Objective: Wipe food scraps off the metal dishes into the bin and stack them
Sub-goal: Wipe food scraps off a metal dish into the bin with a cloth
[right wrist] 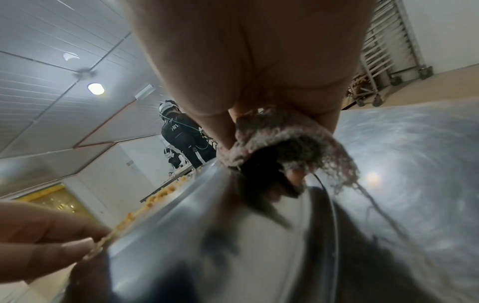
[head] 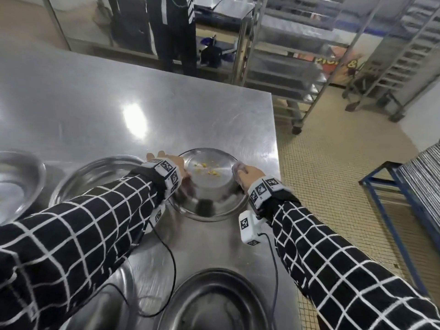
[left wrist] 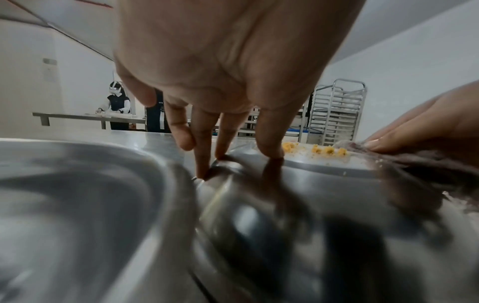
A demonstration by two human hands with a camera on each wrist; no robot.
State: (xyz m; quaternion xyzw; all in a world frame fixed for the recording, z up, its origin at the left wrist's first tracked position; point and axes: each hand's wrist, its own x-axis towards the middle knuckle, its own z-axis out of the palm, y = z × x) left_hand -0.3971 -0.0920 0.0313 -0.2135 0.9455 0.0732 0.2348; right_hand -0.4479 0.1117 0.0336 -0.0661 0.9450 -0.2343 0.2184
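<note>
A metal dish [head: 207, 194] stands near the right edge of the steel table [head: 95, 96], with yellow food scraps [head: 209, 171] on its flat face. My left hand [head: 175, 164] rests straight fingertips [left wrist: 269, 147] on the dish's left edge. My right hand [head: 248, 173] grips a pinkish-grey cloth [head: 238, 167] against the dish's right side. The right wrist view shows the cloth [right wrist: 285, 141] bunched under my fingers on the metal, with scraps [right wrist: 160, 196] to its left. No bin is in view.
Other metal dishes sit on the table: one just left [head: 95, 177], one far left [head: 16, 182], two at the near edge [head: 214, 303]. A person [head: 171, 32] stands beyond the table. Wheeled racks [head: 297, 67] and a blue frame [head: 400, 186] stand on the floor to the right.
</note>
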